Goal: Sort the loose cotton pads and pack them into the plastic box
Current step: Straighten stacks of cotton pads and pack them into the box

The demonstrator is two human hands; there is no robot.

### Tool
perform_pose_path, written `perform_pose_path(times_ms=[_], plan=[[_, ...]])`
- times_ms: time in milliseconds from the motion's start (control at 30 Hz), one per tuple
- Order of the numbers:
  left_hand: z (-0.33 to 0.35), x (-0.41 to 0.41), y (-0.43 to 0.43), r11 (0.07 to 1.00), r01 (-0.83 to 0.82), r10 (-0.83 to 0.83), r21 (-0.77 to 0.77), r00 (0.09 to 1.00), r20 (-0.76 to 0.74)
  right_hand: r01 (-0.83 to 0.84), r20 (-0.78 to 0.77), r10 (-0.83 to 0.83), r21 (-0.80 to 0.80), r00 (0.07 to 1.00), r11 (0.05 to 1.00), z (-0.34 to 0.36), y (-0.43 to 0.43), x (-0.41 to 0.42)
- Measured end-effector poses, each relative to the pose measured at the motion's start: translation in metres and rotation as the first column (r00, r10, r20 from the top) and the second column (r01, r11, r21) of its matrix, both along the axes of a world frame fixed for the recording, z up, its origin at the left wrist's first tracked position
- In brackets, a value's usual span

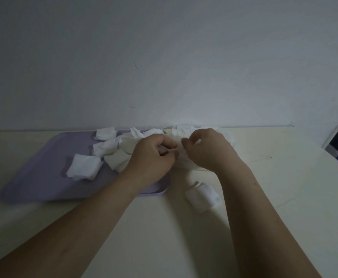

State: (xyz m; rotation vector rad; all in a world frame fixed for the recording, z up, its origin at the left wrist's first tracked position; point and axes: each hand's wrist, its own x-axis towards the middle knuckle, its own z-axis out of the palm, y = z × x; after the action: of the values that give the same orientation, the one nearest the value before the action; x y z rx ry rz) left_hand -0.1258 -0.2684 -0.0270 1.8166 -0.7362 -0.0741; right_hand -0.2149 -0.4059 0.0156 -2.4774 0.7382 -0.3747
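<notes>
The cream table (264, 187) is seen spread under both forearms. On it, to the left of the fingers, a lavender tray (43, 177) is laid, and the loose cotton pads (84, 167) are scattered over it, heaped thickest just beside the left knuckles. Just behind and under the right fingers the plastic box (186, 128) is set. It is mostly hidden, and how full it is cannot be told. A small stack of pads (203, 195) is left on the table nearer the body than the fingers, beside the right forearm.

The left hand (154, 157) and the right hand (210, 151) are brought together, fingers curled. A single pad (181, 155) appears to be pinched between thumb and forefinger of each, just in front of the box.

The sorting step is judged to be in hand: one pad is being separated or squared. Next, it should be laid flat into the box, edges aligned, before another is taken from the heap.
</notes>
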Motion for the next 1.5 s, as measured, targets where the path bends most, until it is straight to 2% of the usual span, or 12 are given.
perform_pose_path(times_ms=[100,333,400,500,567,667,833,933,1033,1200,1333,1500], plan=[[-0.004,0.003,-0.001,0.998,-0.035,0.031,-0.044,0.996,-0.086,0.017,0.048,-0.017,0.011,0.999,1.0,-0.001,0.001,0.002],[0.001,0.005,0.001,0.999,-0.024,0.024,0.045,1.0,-0.009,-0.01,0.054,0.006,0.076,0.999,0.997,0.001,0.01,0.0],[0.001,0.005,0.003,0.997,-0.046,0.041,0.07,0.997,0.073,-0.002,0.095,-0.011,0.137,0.995,0.991,0.002,0.007,-0.002],[0.007,-0.011,0.008,0.989,-0.106,0.063,0.099,0.929,0.364,0.074,0.139,-0.094,0.142,0.986,0.987,0.006,0.002,-0.008],[0.014,-0.03,0.009,0.97,0.016,-0.103,0.243,0.931,0.351,0.15,0.176,-0.166,0.102,0.97,0.983,0.01,0.002,-0.011],[0.015,-0.054,0.002,0.765,0.143,-0.358,0.628,0.905,0.23,0.201,0.242,-0.214,0.08,0.946,0.976,0.009,0.002,-0.01],[0.011,-0.068,-0.007,0.674,0.09,-0.441,0.733,0.845,0.302,0.092,0.425,-0.094,0.025,0.9,0.995,0.001,0.009,-0.001],[0.007,-0.063,-0.005,0.711,0.269,-0.465,0.649,0.873,0.148,0.026,0.523,-0.021,-0.004,0.852,1.0,-0.001,0.017,0.003],[0.008,-0.053,0.011,0.837,0.397,-0.418,0.377,0.908,-0.028,-0.115,0.596,0.067,0.043,0.8,0.992,-0.001,0.03,0.004],[0.022,-0.012,0.07,0.976,0.185,-0.174,0.112,0.98,-0.096,-0.399,0.645,0.08,0.366,0.76,0.841,0.003,0.055,0.009],[0.018,0.013,0.11,0.999,0.031,-0.027,0.025,0.985,-0.173,-0.399,0.557,0.148,0.361,0.817,0.843,-0.011,0.081,0.021],[0.004,0.023,0.129,1.0,0.029,-0.029,0.001,0.985,-0.168,-0.446,0.322,0.346,0.325,0.881,0.834,-0.041,0.104,0.03]])
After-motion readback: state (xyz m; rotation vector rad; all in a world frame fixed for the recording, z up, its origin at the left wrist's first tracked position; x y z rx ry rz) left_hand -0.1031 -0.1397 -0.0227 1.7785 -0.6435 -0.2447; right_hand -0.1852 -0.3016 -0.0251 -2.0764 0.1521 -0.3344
